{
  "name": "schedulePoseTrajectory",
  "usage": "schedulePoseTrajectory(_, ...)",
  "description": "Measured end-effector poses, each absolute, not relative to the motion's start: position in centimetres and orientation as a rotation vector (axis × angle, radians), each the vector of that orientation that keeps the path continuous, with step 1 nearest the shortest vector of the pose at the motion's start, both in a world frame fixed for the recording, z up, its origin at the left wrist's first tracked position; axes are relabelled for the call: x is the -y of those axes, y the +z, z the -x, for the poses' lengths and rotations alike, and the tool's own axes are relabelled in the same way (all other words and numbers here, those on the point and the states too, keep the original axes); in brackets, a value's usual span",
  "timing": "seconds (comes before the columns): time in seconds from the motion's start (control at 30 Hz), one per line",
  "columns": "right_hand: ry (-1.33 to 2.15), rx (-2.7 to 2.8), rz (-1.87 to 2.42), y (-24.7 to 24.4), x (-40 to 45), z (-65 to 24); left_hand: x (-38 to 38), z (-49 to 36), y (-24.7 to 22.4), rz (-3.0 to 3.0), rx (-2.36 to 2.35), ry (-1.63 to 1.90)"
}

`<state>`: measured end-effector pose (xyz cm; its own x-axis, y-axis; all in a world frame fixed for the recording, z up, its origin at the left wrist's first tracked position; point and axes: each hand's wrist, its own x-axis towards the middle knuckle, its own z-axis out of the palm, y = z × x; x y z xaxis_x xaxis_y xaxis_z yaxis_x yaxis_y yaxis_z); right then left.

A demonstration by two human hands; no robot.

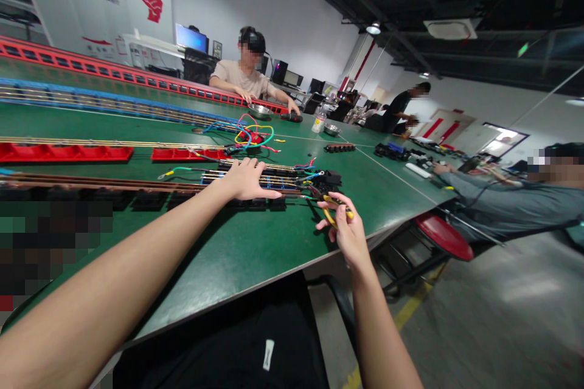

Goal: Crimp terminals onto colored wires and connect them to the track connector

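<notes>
My left hand (249,179) lies across the narrow rail assemblies, fingers spread and thumb stretched to the right. Beneath it run a blue strip with metal bars (283,182) and a long brown rail (177,185) with black blocks under it. In my right hand (349,228) are yellow-handled pliers (329,214), with fingers around and between the handles. Their jaws are too small to make out, close to the wire ends (310,197) at the rail's right end. A black end piece (329,179) with colored wires sits just beyond.
Red trays (68,153), a long blue rail (114,100) and a long red rail (150,79) lie farther back on the green table (205,292). Looped colored wires (255,134) rise behind my left hand. A co-worker (250,70) sits opposite; a red stool (444,237) stands right.
</notes>
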<state>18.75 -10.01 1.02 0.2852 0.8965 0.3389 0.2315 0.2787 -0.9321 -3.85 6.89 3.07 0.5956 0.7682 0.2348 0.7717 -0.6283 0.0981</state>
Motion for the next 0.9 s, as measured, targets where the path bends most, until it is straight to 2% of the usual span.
schedulePoseTrajectory(0.53, 0.639, 1.23, 1.239, 1.1, 10.0, -18.7, -6.9, 3.8, 3.1, 2.788, 1.365, -0.378)
schedulePoseTrajectory(0.9, 0.486, 1.19, 1.147, 2.1, 8.3, -17.7, -7.0, 3.8, 3.0, 2.809, 1.37, -0.38)
